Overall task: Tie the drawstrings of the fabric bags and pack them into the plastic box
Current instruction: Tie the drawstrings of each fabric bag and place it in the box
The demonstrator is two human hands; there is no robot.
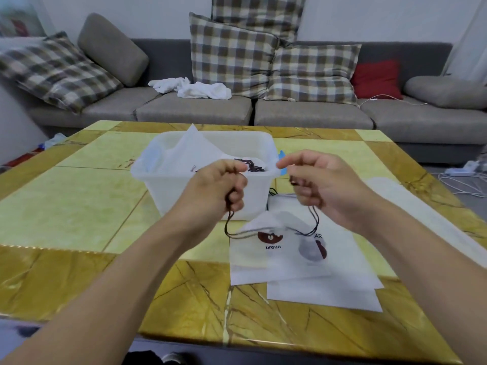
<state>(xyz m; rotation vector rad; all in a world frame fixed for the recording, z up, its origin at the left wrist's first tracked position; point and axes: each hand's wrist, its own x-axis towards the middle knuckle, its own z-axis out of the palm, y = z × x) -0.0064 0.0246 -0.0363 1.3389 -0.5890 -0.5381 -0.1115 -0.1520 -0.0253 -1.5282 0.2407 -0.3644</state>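
Hands are working in front of the box (168,185): left hand (221,185) is gripping one cord (228,222) in curled fingers, right hand (313,180) is pinching the other cord (315,219). Bag (263,248) is hanging just before the box, its lower part resting on the surface (79,201) over more bags (329,291). Risk: uneven pulling is likely to slip a cord or leave the knot loose.

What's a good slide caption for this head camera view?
Both hands, left hand and right hand, pull a white fabric bag's dark drawstrings before the plastic box.
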